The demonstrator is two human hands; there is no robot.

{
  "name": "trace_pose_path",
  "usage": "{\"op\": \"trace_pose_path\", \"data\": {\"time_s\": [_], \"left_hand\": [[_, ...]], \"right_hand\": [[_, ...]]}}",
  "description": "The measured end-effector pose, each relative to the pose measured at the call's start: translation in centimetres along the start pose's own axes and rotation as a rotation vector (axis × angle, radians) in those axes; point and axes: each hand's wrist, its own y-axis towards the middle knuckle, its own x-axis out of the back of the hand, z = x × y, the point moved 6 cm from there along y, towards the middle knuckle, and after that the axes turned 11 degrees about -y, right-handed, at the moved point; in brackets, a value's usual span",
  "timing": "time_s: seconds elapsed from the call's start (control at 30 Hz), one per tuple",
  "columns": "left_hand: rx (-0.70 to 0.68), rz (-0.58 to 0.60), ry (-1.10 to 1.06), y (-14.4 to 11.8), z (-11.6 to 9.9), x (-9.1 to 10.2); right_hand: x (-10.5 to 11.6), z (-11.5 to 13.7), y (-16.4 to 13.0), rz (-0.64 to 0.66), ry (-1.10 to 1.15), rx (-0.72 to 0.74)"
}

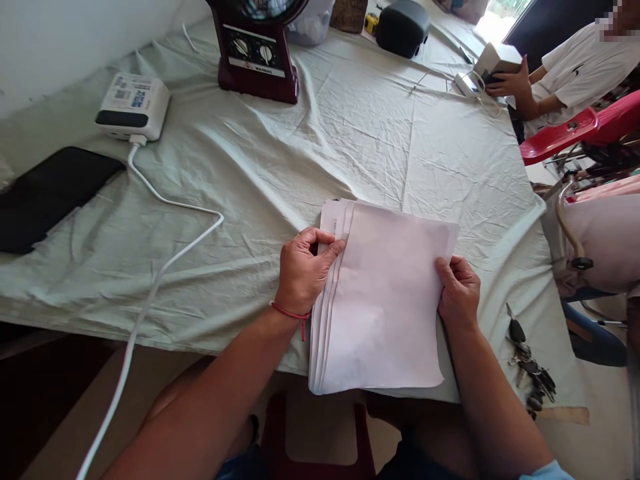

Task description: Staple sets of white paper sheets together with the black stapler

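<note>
Where fanned, lower sheets (327, 227) mostly covered

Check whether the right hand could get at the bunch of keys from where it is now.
Probably yes: the keys lie just beside the right hand with only bare cloth between, but its grip is on the paper stack.

1. A small white brand line, too blurred to spell with certainty, runs beneath two dials on the dark red plastic fan base (257, 61).
2. The blue-printed label on the white rectangular charger box (133, 105) is illegible.
</note>
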Motion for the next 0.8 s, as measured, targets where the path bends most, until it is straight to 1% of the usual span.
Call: {"op": "trace_pose_path", "data": {"time_s": [0.2,0.3,0.37,0.47,0.53,0.6,0.7,0.8], "left_hand": [[0.063,0.006,-0.067,-0.1,0.5,-0.1],[0.048,0.002,-0.175,-0.1,0.3,-0.2],[0.068,-0.013,-0.269,0.0,0.3,-0.2],[0.188,-0.044,-0.367,-0.1,0.9,-0.2],[0.285,-0.007,-0.384,-0.2,1.3,-0.4],[0.347,0.064,-0.376,-0.4,1.6,-0.9],[0.336,0.117,-0.362,-0.6,1.5,-1.2],[0.251,0.140,-0.330,-0.6,1.1,-1.4]], "right_hand": [[0.2,0.1,0.1,-0.048,-0.018,0.003],[0.7,0.2,0.4,-0.091,0.004,0.004],[1.0,0.2,0.7,-0.118,0.036,-0.002],[1.5,0.0,1.2,-0.143,0.086,-0.026],[1.6,-0.1,1.4,-0.146,0.103,-0.045],[1.6,-0.1,1.4,-0.135,0.107,-0.061],[1.4,0.1,1.2,-0.091,0.093,-0.075],[1.0,0.5,0.7,-0.040,0.065,-0.070]]}}
